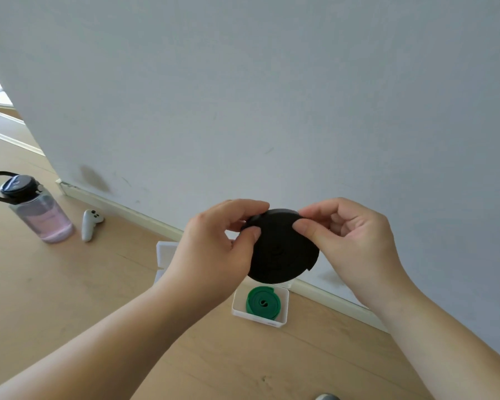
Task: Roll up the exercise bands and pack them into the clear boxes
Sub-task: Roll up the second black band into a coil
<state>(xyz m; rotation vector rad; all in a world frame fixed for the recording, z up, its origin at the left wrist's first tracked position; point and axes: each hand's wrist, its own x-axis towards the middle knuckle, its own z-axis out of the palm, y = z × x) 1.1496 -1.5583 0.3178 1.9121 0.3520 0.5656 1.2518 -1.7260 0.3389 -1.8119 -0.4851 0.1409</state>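
Note:
A black exercise band (283, 252), wound into a flat round coil, is held in the air in front of the wall. My left hand (217, 243) pinches its left edge between thumb and fingers. My right hand (347, 238) pinches its upper right edge the same way. Below the coil a clear box (283, 316) stands on the wooden floor by the baseboard, with a rolled green band (263, 303) lying inside it. A second clear box (165, 255) sits to the left, mostly hidden behind my left hand.
A water bottle (41, 215) with a black lid and loop handle stands on the floor at the left. A white handheld controller (88, 225) lies beside it. The grey wall and its baseboard (133, 210) run diagonally behind the boxes.

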